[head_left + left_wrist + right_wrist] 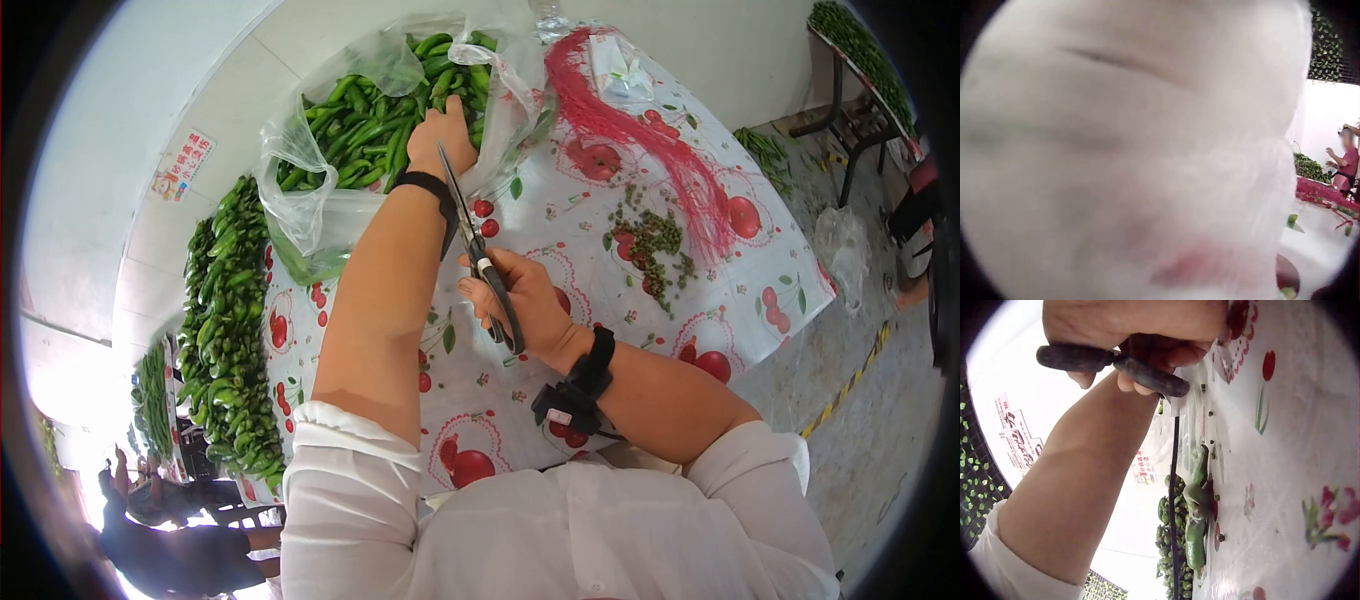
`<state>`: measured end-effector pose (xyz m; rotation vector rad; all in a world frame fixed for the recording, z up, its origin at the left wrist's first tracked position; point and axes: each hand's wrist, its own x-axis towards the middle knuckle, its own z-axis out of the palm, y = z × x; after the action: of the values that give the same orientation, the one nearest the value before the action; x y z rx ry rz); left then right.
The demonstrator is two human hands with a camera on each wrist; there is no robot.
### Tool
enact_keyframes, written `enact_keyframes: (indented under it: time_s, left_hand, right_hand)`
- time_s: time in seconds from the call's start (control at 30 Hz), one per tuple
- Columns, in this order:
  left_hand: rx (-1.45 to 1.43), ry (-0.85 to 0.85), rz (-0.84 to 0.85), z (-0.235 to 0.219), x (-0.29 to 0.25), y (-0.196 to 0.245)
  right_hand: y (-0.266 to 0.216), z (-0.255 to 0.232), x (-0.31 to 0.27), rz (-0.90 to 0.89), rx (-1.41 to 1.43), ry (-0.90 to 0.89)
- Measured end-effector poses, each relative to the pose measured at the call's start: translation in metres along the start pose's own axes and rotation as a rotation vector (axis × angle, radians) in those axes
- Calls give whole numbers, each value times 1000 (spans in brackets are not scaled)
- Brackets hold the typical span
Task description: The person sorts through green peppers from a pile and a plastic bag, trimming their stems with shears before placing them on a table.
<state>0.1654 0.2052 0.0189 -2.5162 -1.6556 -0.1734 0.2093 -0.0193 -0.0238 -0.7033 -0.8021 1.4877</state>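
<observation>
My left hand (446,133) reaches into a clear plastic bag (300,205) full of green peppers (365,125); its fingertips are buried among them, so the grip is hidden. My right hand (512,297) grips black-handled scissors (482,262), blades together and pointing up along my left wrist. In the right wrist view the right hand (1141,334) wraps the scissors handles (1110,361), and the blade (1174,487) runs down toward green peppers (1194,515). The left wrist view is filled by blurred white plastic (1135,150).
A cherry-print tablecloth (600,290) covers the table. Red strings (640,130) and a heap of cut stems (650,240) lie to the right. A long row of peppers (225,320) lines the left. A second table (865,55) stands far right. A person (165,535) is at lower left.
</observation>
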Motion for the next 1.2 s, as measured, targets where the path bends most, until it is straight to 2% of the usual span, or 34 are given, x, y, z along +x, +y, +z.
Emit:
enact_keyframes:
  time_s: [0.2, 0.4, 0.5, 0.7, 0.9, 0.97, 1.1, 1.2]
  left_hand:
    - [83, -20, 156, -6, -5, -11]
    - [30, -48, 277, -23, -14, -32]
    - [89, -66, 325, -16, -10, -46]
    - [140, -35, 277, -6, -16, -44]
    - [32, -119, 256, 1, -6, -39]
    - [-18, -71, 324, 20, 9, -56]
    - [-150, -44, 394, 24, 11, -74]
    - [-114, 55, 320, 27, 1, -70]
  right_hand:
    - [2, -2, 1, -3, -13, -10]
    - [1, 1, 0, -35, 37, -2]
    - [0, 0, -1, -36, 18, -5]
    - [2, -1, 0, -33, -4, -18]
    - [0, -2, 1, -31, -11, -26]
    - [2, 0, 0, -36, 34, -5]
    - [-1, 0, 0, -34, -12, -2]
    - [-2, 1, 0, -28, -7, -1]
